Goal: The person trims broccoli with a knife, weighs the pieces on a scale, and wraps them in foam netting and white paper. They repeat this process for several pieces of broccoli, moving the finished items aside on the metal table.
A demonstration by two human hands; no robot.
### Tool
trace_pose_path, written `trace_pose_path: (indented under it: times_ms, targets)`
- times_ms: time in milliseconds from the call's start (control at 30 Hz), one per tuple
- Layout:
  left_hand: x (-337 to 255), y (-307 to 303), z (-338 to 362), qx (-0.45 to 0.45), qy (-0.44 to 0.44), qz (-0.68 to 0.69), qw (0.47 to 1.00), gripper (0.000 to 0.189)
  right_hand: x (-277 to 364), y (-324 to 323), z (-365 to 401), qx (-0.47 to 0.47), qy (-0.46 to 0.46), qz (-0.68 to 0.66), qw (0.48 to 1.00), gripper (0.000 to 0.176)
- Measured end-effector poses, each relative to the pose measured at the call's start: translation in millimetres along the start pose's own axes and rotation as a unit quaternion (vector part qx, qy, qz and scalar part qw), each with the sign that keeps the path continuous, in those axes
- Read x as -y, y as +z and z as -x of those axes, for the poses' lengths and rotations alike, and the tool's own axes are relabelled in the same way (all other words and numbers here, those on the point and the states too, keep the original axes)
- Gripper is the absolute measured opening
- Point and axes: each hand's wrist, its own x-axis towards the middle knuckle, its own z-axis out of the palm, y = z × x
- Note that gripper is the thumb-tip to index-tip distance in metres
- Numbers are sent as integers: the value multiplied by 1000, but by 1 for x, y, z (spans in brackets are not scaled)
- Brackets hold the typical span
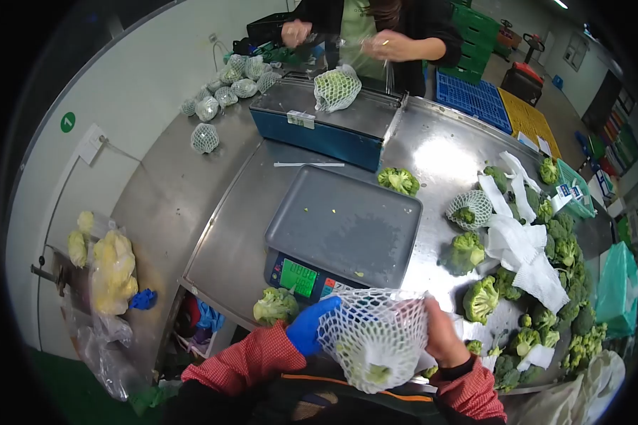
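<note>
My left hand (310, 324), in a blue glove, grips the left side of a white foam net (386, 312). My right hand (444, 333), bare, is closed on the net's right side. Inside the mesh is a head of broccoli (379, 371), its cut stem end facing me. Just beyond my hands stands a scale (298, 278) with a lit green display, which I cannot read surely. Its grey tray (361, 202) bears a few green crumbs. An unwrapped broccoli head (276, 306) lies beside my left hand.
Loose broccoli (563, 248) and white foam nets (521, 244) crowd the right side. Across the table, a co-worker's hands (393, 46) stretch clear film above a wrapping machine (319, 134) holding a netted broccoli (337, 88). Wrapped heads (207, 108) lie at back left.
</note>
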Motion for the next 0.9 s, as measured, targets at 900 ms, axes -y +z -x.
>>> trace_pose_path:
  times_ms: [900]
  targets:
    - [-128, 127, -377, -84, 329, -489, 803, 53, 45, -92, 19, -231, -228, 493, 807, 27]
